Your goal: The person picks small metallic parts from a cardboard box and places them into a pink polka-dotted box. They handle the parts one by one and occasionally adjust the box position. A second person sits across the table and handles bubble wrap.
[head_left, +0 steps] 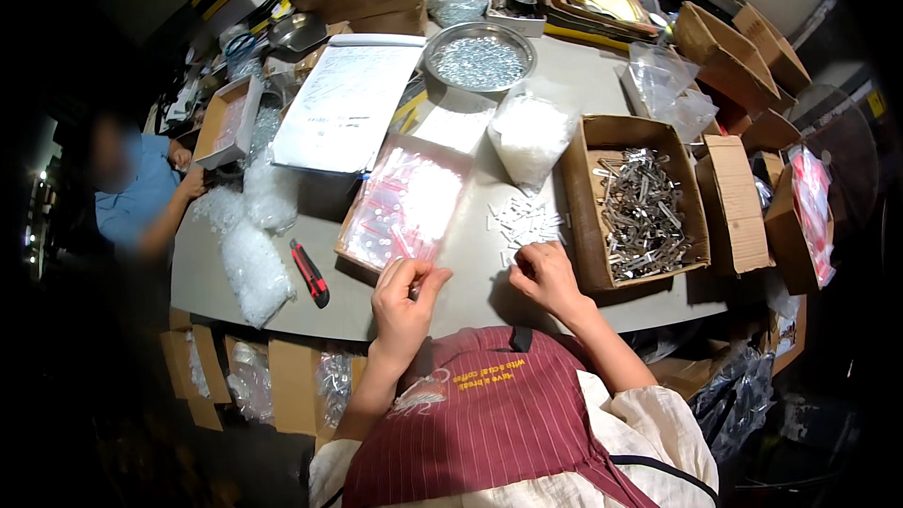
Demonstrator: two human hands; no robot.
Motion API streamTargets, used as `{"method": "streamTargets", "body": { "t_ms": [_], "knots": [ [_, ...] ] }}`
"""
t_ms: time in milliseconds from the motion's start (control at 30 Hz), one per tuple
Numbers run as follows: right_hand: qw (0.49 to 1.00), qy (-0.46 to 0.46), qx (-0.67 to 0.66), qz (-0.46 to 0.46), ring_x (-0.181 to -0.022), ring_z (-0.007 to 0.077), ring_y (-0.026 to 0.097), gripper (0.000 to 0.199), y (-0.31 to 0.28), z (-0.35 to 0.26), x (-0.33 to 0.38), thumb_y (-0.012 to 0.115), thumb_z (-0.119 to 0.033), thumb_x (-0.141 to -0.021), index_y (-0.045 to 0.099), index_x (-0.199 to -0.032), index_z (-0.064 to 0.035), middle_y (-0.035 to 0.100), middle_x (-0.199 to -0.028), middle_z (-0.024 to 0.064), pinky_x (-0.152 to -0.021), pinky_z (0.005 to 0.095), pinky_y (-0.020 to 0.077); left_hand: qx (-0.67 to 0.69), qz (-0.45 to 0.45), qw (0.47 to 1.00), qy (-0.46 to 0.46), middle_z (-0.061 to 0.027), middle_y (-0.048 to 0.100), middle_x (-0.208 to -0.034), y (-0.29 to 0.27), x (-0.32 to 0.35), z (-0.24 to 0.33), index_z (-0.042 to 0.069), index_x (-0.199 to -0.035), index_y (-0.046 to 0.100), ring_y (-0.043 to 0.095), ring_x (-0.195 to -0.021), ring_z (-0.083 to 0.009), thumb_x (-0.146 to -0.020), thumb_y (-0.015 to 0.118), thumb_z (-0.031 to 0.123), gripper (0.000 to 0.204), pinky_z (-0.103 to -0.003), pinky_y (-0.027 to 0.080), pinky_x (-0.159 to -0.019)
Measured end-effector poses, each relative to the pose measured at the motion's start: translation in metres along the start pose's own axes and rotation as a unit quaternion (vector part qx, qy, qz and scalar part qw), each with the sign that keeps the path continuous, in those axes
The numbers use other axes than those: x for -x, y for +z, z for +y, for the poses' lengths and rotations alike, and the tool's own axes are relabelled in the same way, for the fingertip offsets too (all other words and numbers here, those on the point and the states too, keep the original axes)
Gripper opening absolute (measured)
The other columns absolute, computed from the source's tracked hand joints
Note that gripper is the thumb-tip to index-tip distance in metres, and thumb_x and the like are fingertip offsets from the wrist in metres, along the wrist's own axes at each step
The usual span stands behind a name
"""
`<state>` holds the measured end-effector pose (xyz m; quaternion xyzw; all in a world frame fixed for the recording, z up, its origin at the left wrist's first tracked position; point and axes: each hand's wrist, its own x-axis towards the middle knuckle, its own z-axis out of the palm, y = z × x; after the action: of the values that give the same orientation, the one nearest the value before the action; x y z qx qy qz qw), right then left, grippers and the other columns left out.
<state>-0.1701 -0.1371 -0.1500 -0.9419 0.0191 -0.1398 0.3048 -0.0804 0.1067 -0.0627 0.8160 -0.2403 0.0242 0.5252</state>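
My left hand [404, 309] is closed in a pinch at the front edge of a shallow box [352, 243] of small clear bags with red marks [404, 196]. What its fingers hold is too small to make out. My right hand [548, 280] has curled fingers at the near edge of a loose pile of small white plastic pieces [527, 224]; anything between its fingertips is hidden. Behind the pile stands an open plastic bag of white pieces [532, 136]. A cardboard box [585, 216] right of my right hand holds many narrow metal parts [644, 212].
A red and black utility knife [309, 273] lies left of the shallow box, near bags of clear pieces [254, 273]. Further back are a written sheet [348, 99] and a metal bowl [527, 75] of small shiny parts. Another person [141, 188] is at the left; cartons [729, 202] crowd the right.
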Motion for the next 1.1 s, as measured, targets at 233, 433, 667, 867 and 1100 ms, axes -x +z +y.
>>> {"method": "streamTargets", "body": {
  "t_ms": [233,433,667,867,1100],
  "knots": [
    [0.988,-0.009,-0.097,0.123,-0.075,0.0248,0.060,0.013,-0.043,-0.040,0.000,0.075,-0.007,-0.078,0.063,-0.082,-0.0036,0.063,-0.075,0.0066,-0.078,0.0364,0.0467,-0.010,-0.078,0.989,0.125,-0.0087,0.060,-0.079,0.031,0.009,0.011,0.003,-0.080,0.066,0.056,-0.074,-0.0280,-0.083,0.078,0.011,0.015,-0.038,0.045,-0.068],
    [0.978,-0.149,-0.085,0.122,-0.073,0.0210,0.060,0.015,-0.095,-0.066,-0.003,0.077,-0.006,-0.075,0.067,-0.086,-0.0045,0.062,-0.077,0.0039,-0.099,0.0455,0.0461,-0.042,-0.097,0.969,0.225,-0.0067,0.056,-0.075,0.039,0.003,0.029,0.007,-0.074,0.060,0.054,-0.074,-0.0288,-0.072,0.088,0.019,0.030,-0.039,0.045,-0.066],
    [0.975,-0.221,0.013,-0.019,-0.092,0.0185,0.059,0.026,-0.121,-0.069,-0.003,0.080,-0.024,-0.078,0.073,-0.100,-0.0118,0.063,-0.093,0.0016,-0.112,0.0504,0.0314,-0.038,-0.119,0.953,0.275,-0.0079,0.058,-0.083,0.060,0.001,0.031,0.008,-0.084,0.062,0.056,-0.080,-0.0313,-0.063,0.090,0.017,0.036,-0.040,0.048,-0.069],
    [0.982,-0.170,-0.046,-0.063,-0.111,0.0231,0.060,0.037,-0.134,-0.062,0.011,0.064,-0.007,-0.071,0.073,-0.106,-0.0101,0.070,-0.101,0.0018,-0.121,0.0542,0.0193,-0.014,-0.146,0.958,0.246,-0.0084,0.060,-0.085,0.074,0.003,0.035,0.007,-0.087,0.063,0.057,-0.082,-0.0320,-0.062,0.086,0.010,0.034,-0.041,0.049,-0.071],
    [0.982,-0.123,0.061,-0.131,-0.148,0.0446,0.027,0.041,-0.121,-0.050,0.035,0.073,-0.031,-0.074,0.071,-0.114,-0.0204,0.055,-0.141,0.0081,-0.116,0.0721,0.0065,-0.154,-0.100,0.940,0.288,-0.0101,0.063,-0.102,0.094,-0.002,0.047,0.005,-0.113,0.063,0.059,-0.095,-0.0339,-0.064,0.081,0.014,0.053,-0.047,0.044,-0.091]
  ]
}}
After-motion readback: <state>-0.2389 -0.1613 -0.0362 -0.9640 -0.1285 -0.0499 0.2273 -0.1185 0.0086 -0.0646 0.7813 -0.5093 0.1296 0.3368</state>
